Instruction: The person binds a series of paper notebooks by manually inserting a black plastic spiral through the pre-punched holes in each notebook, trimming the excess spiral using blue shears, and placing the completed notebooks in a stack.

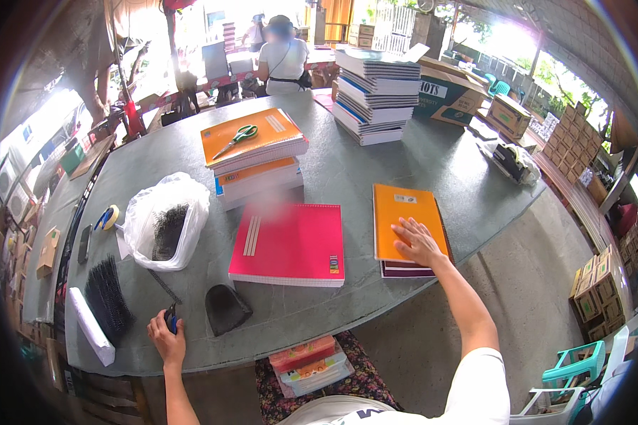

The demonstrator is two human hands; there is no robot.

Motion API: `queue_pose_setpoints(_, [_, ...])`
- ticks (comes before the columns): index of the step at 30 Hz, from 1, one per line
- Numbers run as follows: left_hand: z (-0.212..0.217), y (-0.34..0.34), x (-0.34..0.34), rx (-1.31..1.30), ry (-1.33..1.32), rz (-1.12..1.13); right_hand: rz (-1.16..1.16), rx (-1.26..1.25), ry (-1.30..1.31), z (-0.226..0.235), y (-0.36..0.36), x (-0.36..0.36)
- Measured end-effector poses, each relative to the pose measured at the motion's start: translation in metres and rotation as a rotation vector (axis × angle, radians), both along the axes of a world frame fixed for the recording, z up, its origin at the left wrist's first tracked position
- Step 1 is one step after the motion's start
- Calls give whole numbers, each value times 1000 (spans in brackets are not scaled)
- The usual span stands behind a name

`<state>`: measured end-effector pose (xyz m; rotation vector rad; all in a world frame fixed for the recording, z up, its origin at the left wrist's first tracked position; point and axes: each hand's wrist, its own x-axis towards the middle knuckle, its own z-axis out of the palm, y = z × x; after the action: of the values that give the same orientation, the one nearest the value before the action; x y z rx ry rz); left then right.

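The table (pixel 376 177) is seen in grey-green with a faint mottling. An orange notebook (pixel 407 212) is covered at its lower edge by the right hand (pixel 420 242); a dark purple cover (pixel 407 270) is shown beneath it. A magenta-pink spiral notebook (pixel 290 244) is marked with two pale stripes and a small multicoloured label. An orange-topped stack (pixel 256 152) is banded in white and blue, and green-handled scissors (pixel 237 139) are laid on it. The tall stack (pixel 376 95) is striped white and dark blue. Black comb bindings (pixel 169 228) are seen through a clear-white plastic bag (pixel 184 195). A small dark blue-black object (pixel 171 316) is touched by the left hand (pixel 166 340).
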<state>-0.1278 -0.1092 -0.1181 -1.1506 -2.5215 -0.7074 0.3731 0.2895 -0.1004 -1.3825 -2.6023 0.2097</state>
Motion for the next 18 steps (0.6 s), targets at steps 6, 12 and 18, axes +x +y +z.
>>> queue_pose_setpoints(6, [-7,5,-3,-9,18,55,105,-65,-34,13,-23,26])
queue_pose_setpoints(12, [-12,18,-3,-105,14,336,138,97,174,38,-30,-76])
queue_pose_setpoints(18, [-21,11,-4,-36,16,277,674,264,427,29,-127,-273])
